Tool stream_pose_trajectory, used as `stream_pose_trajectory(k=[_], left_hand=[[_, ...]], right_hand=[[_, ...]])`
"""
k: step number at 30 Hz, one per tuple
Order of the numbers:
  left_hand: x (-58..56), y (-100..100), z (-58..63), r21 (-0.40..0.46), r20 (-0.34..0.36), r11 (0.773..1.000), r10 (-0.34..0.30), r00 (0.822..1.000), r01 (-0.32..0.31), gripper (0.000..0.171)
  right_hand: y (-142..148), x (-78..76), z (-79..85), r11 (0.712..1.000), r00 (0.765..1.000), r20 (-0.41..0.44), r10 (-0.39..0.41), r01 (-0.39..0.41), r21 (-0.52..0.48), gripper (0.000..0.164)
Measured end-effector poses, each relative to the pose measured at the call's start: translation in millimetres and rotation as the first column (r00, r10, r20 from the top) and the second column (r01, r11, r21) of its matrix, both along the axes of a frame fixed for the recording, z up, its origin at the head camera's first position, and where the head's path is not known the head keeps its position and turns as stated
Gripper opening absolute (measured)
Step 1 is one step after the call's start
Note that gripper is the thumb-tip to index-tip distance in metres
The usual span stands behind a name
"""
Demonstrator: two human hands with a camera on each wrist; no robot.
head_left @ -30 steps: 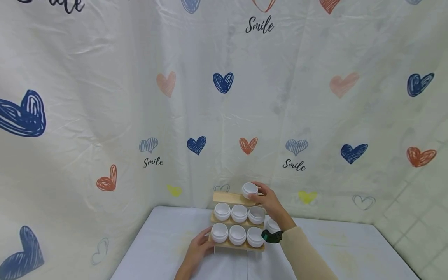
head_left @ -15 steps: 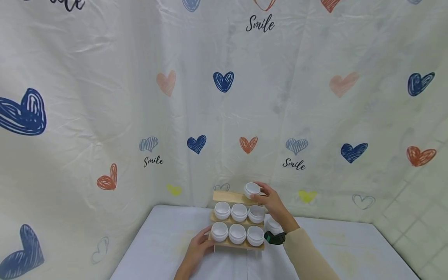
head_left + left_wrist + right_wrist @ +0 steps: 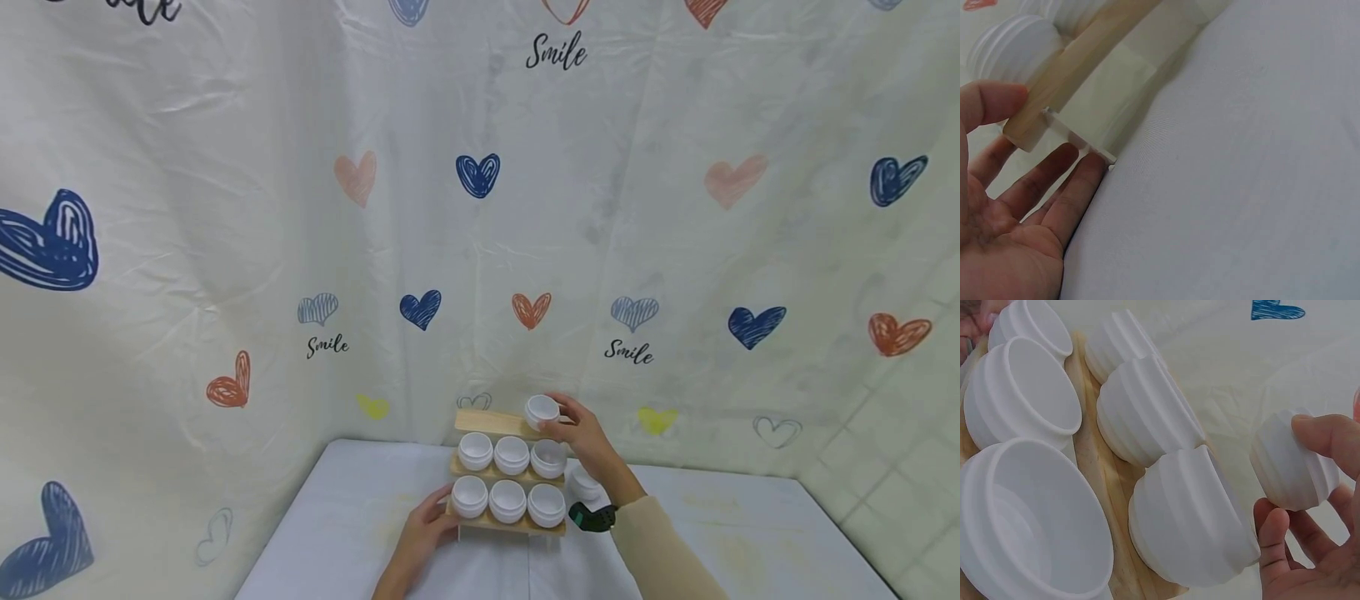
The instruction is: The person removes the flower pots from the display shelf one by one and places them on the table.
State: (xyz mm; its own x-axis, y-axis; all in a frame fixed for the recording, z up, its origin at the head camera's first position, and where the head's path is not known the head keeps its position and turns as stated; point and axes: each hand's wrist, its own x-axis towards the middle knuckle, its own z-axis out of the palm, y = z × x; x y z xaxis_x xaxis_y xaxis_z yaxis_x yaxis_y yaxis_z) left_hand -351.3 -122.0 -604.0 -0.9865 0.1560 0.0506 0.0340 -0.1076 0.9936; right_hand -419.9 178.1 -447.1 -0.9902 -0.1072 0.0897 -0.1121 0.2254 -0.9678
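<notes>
A tiered wooden rack [image 3: 489, 422] stands on the white table. Three white ribbed bowls [image 3: 470, 496] sit on its lowest board and three more on the middle board. My left hand [image 3: 422, 533] holds the left end of the lowest board; in the left wrist view the thumb lies on the wood [image 3: 1079, 69] and the other fingers are under and behind it, close to a clear support. My right hand [image 3: 591, 442] pinches another small white bowl [image 3: 1288, 462] between thumb and fingers, at the right end of the top board. Whether that bowl touches the board cannot be told.
One more white bowl [image 3: 583, 483] stands on the table right of the rack, partly hidden by my right forearm. A dark band [image 3: 592, 517] is round that wrist. A heart-printed curtain [image 3: 480, 250] hangs behind the table [image 3: 720, 533].
My right hand has shifted slightly to the right with the bowl, which now sits a little lower at the top board's end. The left hand stays where it was.
</notes>
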Motion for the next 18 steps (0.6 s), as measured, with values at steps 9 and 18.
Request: stream_pose_trajectory(k=[9, 18], left_hand=[[-0.9, -1, 0.3, 0.012, 0.0, 1.0, -0.002, 1.0, 0.002, 0.064], [-4.5, -3, -6.0, 0.043, -0.019, 0.999, -0.02, 1.0, 0.021, 0.063]], right_hand=[[3, 2.3, -4.6, 1.0, 1.0, -0.023, -0.022, 0.022, 0.009, 0.061], [12, 5.7, -7.9, 0.999, 0.998, -0.045, -0.044, 0.043, -0.004, 0.062]])
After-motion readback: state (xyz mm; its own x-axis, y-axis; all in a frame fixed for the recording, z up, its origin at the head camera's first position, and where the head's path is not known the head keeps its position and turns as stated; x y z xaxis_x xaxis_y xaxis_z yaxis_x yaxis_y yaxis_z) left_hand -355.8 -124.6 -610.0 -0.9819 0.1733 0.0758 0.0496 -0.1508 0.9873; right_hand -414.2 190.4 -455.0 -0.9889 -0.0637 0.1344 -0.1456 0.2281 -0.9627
